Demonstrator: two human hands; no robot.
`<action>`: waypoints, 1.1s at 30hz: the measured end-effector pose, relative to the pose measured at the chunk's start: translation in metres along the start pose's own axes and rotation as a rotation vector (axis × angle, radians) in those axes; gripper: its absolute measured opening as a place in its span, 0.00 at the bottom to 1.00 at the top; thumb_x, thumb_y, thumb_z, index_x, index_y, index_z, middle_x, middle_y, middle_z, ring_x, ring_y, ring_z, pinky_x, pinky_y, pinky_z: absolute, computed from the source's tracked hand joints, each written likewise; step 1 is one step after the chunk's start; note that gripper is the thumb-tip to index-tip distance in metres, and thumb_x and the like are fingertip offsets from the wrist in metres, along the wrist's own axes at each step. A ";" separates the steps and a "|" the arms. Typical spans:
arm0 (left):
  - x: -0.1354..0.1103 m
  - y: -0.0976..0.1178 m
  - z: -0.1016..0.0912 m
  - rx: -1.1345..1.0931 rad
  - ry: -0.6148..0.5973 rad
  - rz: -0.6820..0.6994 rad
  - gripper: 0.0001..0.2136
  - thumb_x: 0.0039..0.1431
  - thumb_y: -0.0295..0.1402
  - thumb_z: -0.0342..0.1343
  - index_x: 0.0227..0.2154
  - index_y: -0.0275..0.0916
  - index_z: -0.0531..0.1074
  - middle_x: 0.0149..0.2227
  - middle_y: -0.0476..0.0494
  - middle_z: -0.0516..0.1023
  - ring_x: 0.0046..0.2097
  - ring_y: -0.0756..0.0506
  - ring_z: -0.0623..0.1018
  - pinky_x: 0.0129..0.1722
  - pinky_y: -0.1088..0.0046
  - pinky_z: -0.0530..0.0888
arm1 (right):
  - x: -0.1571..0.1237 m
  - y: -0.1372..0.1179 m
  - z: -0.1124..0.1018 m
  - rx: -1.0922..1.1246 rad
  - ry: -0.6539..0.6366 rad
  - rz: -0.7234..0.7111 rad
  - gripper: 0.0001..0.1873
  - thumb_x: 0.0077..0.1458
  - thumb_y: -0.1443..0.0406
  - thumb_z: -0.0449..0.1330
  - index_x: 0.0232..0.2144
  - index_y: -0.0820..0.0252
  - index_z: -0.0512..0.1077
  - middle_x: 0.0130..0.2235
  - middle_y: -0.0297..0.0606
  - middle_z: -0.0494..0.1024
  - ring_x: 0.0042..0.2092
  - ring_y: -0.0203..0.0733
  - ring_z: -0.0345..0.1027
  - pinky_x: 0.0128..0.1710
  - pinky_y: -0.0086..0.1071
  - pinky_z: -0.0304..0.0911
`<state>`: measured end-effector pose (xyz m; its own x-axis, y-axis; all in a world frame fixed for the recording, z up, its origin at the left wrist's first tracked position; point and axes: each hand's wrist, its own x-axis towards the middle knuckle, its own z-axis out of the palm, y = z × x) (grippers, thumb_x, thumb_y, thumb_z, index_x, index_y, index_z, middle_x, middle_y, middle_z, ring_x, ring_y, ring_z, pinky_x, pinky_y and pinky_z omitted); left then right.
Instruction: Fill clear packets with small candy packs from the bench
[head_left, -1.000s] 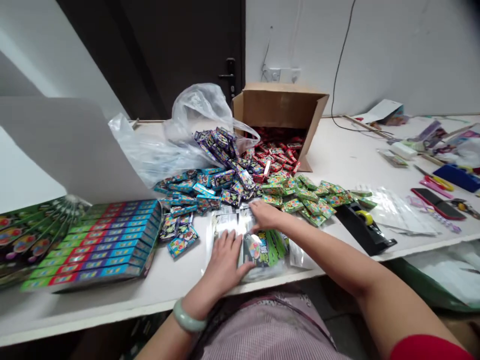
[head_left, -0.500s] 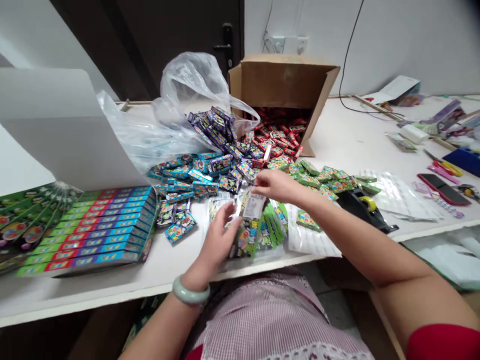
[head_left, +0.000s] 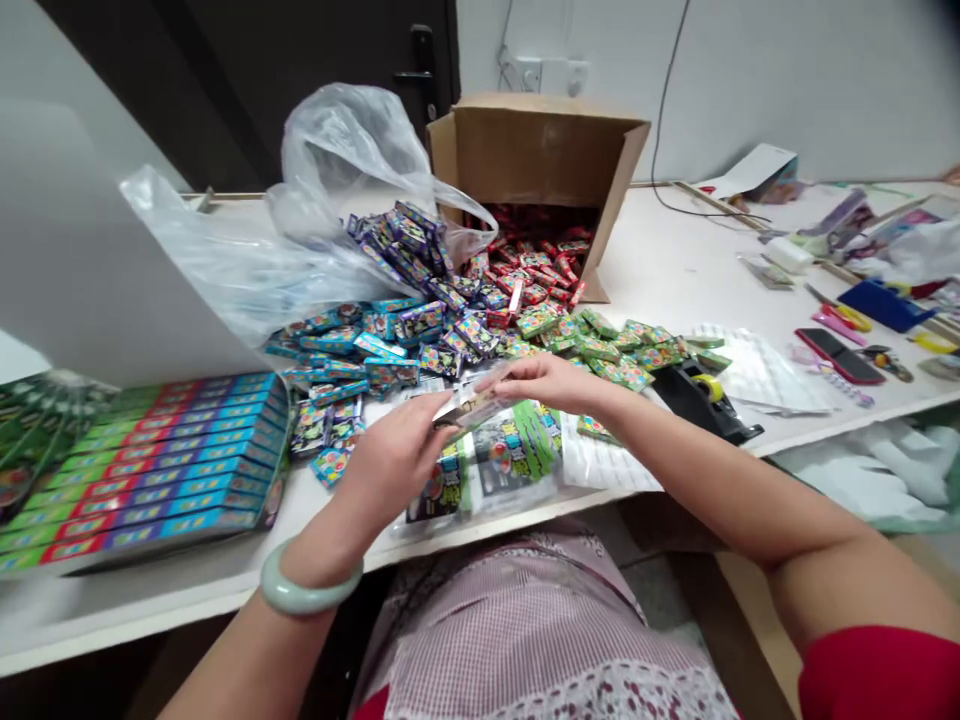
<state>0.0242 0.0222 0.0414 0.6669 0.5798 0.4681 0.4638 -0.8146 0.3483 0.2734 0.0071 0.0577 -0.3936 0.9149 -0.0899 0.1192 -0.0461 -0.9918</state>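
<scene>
Beige and grey, the thin packet (head_left: 474, 408) I hold stretches between my left hand (head_left: 396, 452), fingers folded over one end, and my right hand (head_left: 546, 382), fingertips pinched on the other, presumably to keep it steady above the counter (head_left: 649, 250). Printed bags (head_left: 517, 455) lie just below. Beyond, green boxes (head_left: 626, 372) and blue boxes (head_left: 391, 373) heap within reach; the carton (head_left: 540, 165) lies on its side, likely so red boxes (head_left: 536, 277) spill forward.

The flat white tabletop (head_left: 667, 265) supports an open brown cardboard box (head_left: 532, 155), a loose heap of small blue, purple, red and green rectangular packets (head_left: 474, 336), flat clear plastic pouches showing black-and-green print (head_left: 519, 455), and an elongated black tape dispenser (head_left: 681, 398).
</scene>
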 end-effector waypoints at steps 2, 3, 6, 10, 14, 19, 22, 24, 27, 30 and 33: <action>-0.002 0.005 0.003 0.091 -0.033 0.034 0.16 0.65 0.33 0.48 0.53 0.33 0.66 0.50 0.33 0.76 0.50 0.39 0.76 0.49 0.60 0.74 | -0.002 0.003 0.003 0.072 -0.071 -0.001 0.14 0.51 0.58 0.65 0.37 0.59 0.78 0.44 0.38 0.79 0.46 0.37 0.70 0.52 0.37 0.62; -0.003 0.007 0.005 0.108 -0.035 0.040 0.15 0.65 0.32 0.47 0.52 0.32 0.66 0.49 0.32 0.76 0.49 0.39 0.77 0.48 0.60 0.75 | -0.002 0.004 0.005 0.087 -0.112 -0.003 0.14 0.51 0.57 0.65 0.37 0.59 0.78 0.45 0.38 0.79 0.47 0.38 0.70 0.54 0.38 0.61; -0.007 0.006 0.015 0.106 0.036 0.036 0.13 0.66 0.30 0.45 0.50 0.32 0.67 0.45 0.33 0.78 0.44 0.41 0.79 0.43 0.64 0.77 | 0.000 0.008 0.013 0.071 -0.142 -0.031 0.14 0.54 0.57 0.62 0.38 0.60 0.77 0.42 0.38 0.79 0.46 0.38 0.71 0.53 0.39 0.61; -0.011 -0.003 0.015 0.043 0.119 -0.005 0.13 0.65 0.30 0.47 0.50 0.34 0.68 0.47 0.35 0.78 0.46 0.42 0.79 0.46 0.66 0.76 | 0.006 0.007 0.034 -0.158 0.131 -0.167 0.11 0.59 0.61 0.57 0.37 0.62 0.76 0.39 0.38 0.79 0.43 0.38 0.70 0.49 0.36 0.62; -0.011 -0.007 0.001 -0.088 0.077 -0.123 0.15 0.64 0.35 0.49 0.50 0.39 0.70 0.48 0.40 0.78 0.47 0.42 0.78 0.50 0.64 0.74 | 0.008 -0.004 0.055 -0.392 0.398 -0.293 0.08 0.59 0.63 0.57 0.34 0.59 0.75 0.37 0.36 0.77 0.41 0.37 0.70 0.46 0.33 0.63; -0.008 -0.006 -0.015 -0.357 0.224 -0.614 0.17 0.58 0.42 0.56 0.48 0.45 0.73 0.45 0.48 0.79 0.44 0.41 0.78 0.49 0.57 0.75 | -0.009 -0.002 0.048 -0.470 0.613 -0.417 0.16 0.60 0.62 0.56 0.50 0.55 0.67 0.52 0.40 0.72 0.54 0.38 0.64 0.56 0.36 0.59; -0.008 -0.015 -0.013 -0.515 0.253 -0.821 0.17 0.52 0.43 0.60 0.45 0.44 0.74 0.43 0.48 0.80 0.41 0.42 0.78 0.45 0.57 0.77 | -0.039 0.026 0.013 -0.523 0.708 -0.355 0.19 0.59 0.62 0.56 0.53 0.56 0.65 0.52 0.42 0.71 0.53 0.40 0.65 0.55 0.38 0.61; -0.009 -0.026 -0.004 -0.576 0.179 -0.880 0.17 0.49 0.42 0.63 0.42 0.43 0.75 0.41 0.47 0.81 0.40 0.42 0.78 0.42 0.61 0.78 | -0.064 0.053 -0.020 -0.638 0.845 -0.194 0.21 0.56 0.62 0.59 0.53 0.57 0.65 0.52 0.46 0.70 0.55 0.45 0.63 0.56 0.43 0.59; -0.010 -0.044 0.018 -0.616 0.094 -0.883 0.17 0.47 0.43 0.64 0.38 0.41 0.73 0.37 0.47 0.80 0.39 0.43 0.78 0.39 0.65 0.78 | -0.097 0.090 -0.065 -0.842 0.973 0.176 0.35 0.46 0.62 0.67 0.57 0.59 0.63 0.59 0.53 0.60 0.62 0.57 0.51 0.60 0.52 0.51; -0.009 -0.057 0.041 -0.560 -0.073 -0.779 0.19 0.51 0.45 0.59 0.43 0.41 0.69 0.34 0.47 0.78 0.38 0.44 0.77 0.39 0.65 0.77 | -0.111 0.110 -0.091 -0.925 0.892 0.337 0.44 0.40 0.64 0.71 0.59 0.54 0.61 0.64 0.52 0.50 0.65 0.62 0.43 0.60 0.54 0.50; -0.006 -0.062 0.055 -0.301 -0.194 -0.598 0.23 0.55 0.46 0.52 0.50 0.39 0.66 0.35 0.44 0.75 0.37 0.41 0.77 0.40 0.60 0.76 | -0.104 0.113 -0.106 -0.957 0.880 0.280 0.33 0.46 0.67 0.66 0.55 0.57 0.66 0.63 0.51 0.51 0.64 0.57 0.45 0.61 0.50 0.50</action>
<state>0.0229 0.0686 -0.0278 0.4526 0.8915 -0.0188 0.6207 -0.2998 0.7244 0.4243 -0.0512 -0.0353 0.4229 0.8903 0.1692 0.8317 -0.3071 -0.4625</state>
